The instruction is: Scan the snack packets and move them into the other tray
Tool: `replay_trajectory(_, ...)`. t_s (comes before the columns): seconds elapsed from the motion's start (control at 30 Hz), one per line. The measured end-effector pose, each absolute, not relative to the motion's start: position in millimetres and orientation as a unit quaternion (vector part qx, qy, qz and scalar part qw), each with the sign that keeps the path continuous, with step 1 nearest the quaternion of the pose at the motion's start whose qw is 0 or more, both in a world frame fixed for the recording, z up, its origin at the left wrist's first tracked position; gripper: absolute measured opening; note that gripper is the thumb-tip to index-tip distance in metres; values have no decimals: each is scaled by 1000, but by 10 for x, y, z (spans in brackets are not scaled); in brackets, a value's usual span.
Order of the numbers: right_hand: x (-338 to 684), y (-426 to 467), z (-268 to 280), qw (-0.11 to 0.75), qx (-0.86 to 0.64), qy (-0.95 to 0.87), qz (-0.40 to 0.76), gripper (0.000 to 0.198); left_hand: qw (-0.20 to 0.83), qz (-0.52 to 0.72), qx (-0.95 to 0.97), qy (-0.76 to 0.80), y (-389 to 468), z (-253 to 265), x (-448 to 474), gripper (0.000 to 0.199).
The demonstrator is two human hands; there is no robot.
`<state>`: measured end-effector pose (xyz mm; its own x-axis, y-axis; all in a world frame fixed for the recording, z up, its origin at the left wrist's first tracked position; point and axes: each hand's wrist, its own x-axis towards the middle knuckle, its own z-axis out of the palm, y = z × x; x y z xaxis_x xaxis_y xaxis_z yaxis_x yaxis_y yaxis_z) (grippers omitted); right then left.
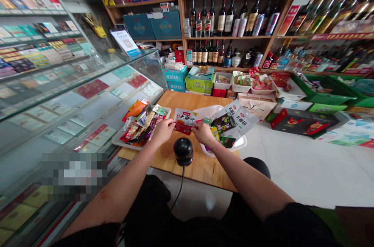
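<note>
Both hands hold one snack packet [185,120], white and red with dark characters, above a small wooden table [201,167]. My left hand [163,129] grips its left edge and my right hand [202,133] grips its right edge. Just below the packet a black round scanner [183,151] stands on the table, its cable running down toward me. A white tray [125,141] piled with several colourful snack packets lies left of my hands. On the right, another white tray [241,143] holds several packets, among them large white ones [241,116].
A glass display counter [58,95] with cigarette packs runs along the left. Shelves of bottles [230,17] and boxes fill the back wall. Cartons, snack bins and green crates [327,91] stand on the floor behind the table. A red and black box [300,124] lies to the right.
</note>
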<state>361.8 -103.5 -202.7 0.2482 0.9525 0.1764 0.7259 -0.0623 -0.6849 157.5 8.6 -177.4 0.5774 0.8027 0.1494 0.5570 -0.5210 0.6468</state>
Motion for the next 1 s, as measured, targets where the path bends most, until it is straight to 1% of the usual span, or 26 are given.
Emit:
replay_trajectory(0.23,3598,-972,-2097,310,-726,-589,172,21,270,213,830,438,42,-1799,1566,26)
replay_trajectory(0.53,3563,-953,-2245,299,-727,-589,186,22,295,214,816,449,62,-1936,1560,21)
replay_trajectory(0.8,3587,-991,-2231,322,-723,-583,184,22,266,210,829,446,32,-1875,1630,21)
replay_trajectory(0.93,3664,-1012,-2099,343,-728,-572,162,27,286,250,814,440,70,-1789,1775,14)
replay_trajectory(1.0,3731,-1043,-2016,356,-728,-567,149,28,294,268,812,426,108,-1753,1882,15)
